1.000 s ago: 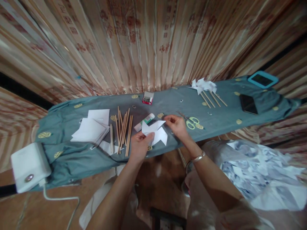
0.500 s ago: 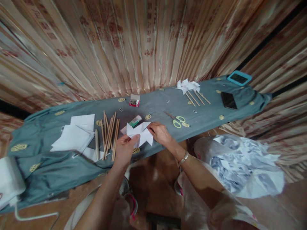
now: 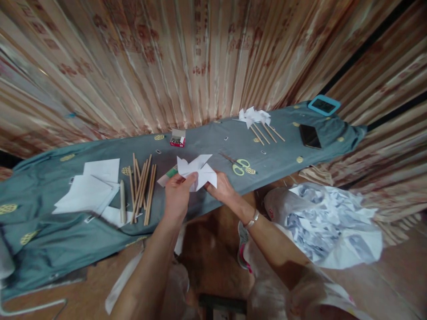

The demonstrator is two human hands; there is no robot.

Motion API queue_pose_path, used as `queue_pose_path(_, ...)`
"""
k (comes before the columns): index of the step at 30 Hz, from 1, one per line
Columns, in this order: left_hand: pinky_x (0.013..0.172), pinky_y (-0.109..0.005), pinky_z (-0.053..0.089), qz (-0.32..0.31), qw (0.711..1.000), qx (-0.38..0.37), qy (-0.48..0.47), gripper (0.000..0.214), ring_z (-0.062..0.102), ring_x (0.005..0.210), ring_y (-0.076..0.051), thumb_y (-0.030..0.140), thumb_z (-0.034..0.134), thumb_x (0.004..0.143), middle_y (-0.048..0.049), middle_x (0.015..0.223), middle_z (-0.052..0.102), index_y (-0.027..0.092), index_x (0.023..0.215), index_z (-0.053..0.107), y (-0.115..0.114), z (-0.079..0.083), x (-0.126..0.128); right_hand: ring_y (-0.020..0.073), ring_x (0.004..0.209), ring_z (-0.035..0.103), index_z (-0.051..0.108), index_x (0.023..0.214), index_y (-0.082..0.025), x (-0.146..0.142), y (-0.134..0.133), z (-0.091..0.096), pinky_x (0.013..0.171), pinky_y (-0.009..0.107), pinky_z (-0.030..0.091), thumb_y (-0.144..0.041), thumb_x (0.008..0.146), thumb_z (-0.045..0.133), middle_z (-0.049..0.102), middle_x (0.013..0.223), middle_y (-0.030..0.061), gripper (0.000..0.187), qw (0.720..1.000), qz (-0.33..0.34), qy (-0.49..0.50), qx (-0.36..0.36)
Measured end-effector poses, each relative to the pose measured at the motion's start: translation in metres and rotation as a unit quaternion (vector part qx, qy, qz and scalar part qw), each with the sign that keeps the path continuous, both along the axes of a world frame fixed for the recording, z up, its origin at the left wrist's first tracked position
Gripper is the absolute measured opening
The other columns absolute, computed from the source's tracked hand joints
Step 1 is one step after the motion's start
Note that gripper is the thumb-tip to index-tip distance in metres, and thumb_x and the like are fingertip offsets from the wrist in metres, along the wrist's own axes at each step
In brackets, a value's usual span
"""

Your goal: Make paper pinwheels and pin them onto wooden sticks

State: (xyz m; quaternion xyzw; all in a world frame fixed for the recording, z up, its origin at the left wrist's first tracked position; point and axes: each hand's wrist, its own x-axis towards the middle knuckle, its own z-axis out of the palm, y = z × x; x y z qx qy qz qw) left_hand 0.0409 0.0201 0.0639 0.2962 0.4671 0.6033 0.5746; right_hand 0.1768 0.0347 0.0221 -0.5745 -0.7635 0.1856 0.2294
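Observation:
A folded white paper pinwheel [image 3: 197, 171] is held up above the table's near edge. My left hand [image 3: 178, 191] pinches it near its middle, the thumb on top. At its right, my right hand [image 3: 220, 186] has its fingers partly behind a paper blade, closed on it as far as I can see. Partly hidden behind the pinwheel lies a green and white packet [image 3: 169, 174]. Left of my hands are several wooden sticks [image 3: 142, 186]. Scissors with light green handles [image 3: 239, 166] lie to the right, and a small red open box [image 3: 178, 138] of metal bits stands further back.
White paper sheets [image 3: 90, 191] lie at left beside a thick pale stick [image 3: 123, 202]. Finished pinwheels on sticks [image 3: 255, 118], a black phone [image 3: 310, 136] and a blue-framed device [image 3: 323, 105] are at right. A bag of paper scraps [image 3: 328, 224] stands below.
The pinwheel has turned and tilted in my hands. My right hand has shifted from its upper right blade to lower down, with fingers behind the paper. The view has swung slightly right.

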Motion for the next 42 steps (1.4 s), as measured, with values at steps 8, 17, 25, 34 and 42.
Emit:
queue_pose_path(8, 0.072, -0.029, 0.052, -0.013, 1.000, 0.013, -0.012, 0.019, 0.064, 0.063, -0.015, 0.028, 0.082, 0.051, -0.0014, 0.068, 0.074, 0.018, 0.065, 0.074, 0.002, -0.004, 0.019, 0.0277, 0.101, 0.070, 0.069, 0.107, -0.016, 0.010, -0.004, -0.018, 0.091, 0.036, 0.054, -0.016, 0.086, 0.055, 0.075, 0.110, 0.0143, 0.026, 0.999, -0.008, 0.043, 0.028)
queue_pose_path(17, 0.071, -0.029, 0.052, -0.004, 1.000, -0.020, -0.014, 0.014, 0.065, 0.067, -0.017, 0.026, 0.078, 0.051, -0.0023, 0.072, 0.076, 0.019, 0.064, 0.075, 0.003, -0.008, 0.020, 0.0301, 0.104, 0.067, 0.067, 0.108, -0.021, 0.015, -0.010, -0.031, 0.093, 0.043, 0.053, -0.022, 0.085, 0.053, 0.074, 0.110, 0.0123, 0.027, 0.998, 0.025, 0.039, 0.033)
queue_pose_path(25, 0.074, -0.031, 0.052, 0.009, 1.000, -0.016, -0.002, 0.022, 0.067, 0.071, -0.019, 0.033, 0.082, 0.051, -0.0034, 0.075, 0.076, 0.019, 0.068, 0.075, 0.010, -0.018, 0.003, 0.0271, 0.093, 0.070, 0.068, 0.107, -0.016, 0.007, -0.011, -0.017, 0.084, 0.037, 0.055, -0.019, 0.091, 0.048, 0.073, 0.109, 0.0175, 0.026, 0.997, 0.048, -0.056, 0.033)
queue_pose_path(34, 0.072, -0.029, 0.050, 0.034, 0.999, -0.025, -0.029, 0.024, 0.064, 0.063, -0.015, 0.029, 0.086, 0.046, -0.0011, 0.064, 0.072, 0.017, 0.062, 0.072, 0.021, -0.018, -0.012, 0.0260, 0.104, 0.066, 0.067, 0.106, -0.015, 0.006, -0.009, 0.000, 0.093, 0.035, 0.051, -0.015, 0.094, 0.047, 0.071, 0.110, 0.0148, 0.024, 0.996, 0.071, -0.017, 0.046)
queue_pose_path(42, 0.071, -0.031, 0.051, 0.050, 0.998, -0.043, -0.025, 0.029, 0.065, 0.064, -0.017, 0.031, 0.088, 0.041, -0.0011, 0.064, 0.071, 0.018, 0.059, 0.069, 0.025, -0.023, -0.020, 0.0225, 0.092, 0.063, 0.065, 0.084, -0.018, 0.012, 0.001, -0.003, 0.091, 0.035, 0.050, -0.011, 0.088, 0.053, 0.070, 0.096, 0.0098, 0.014, 0.996, 0.082, 0.006, 0.024)
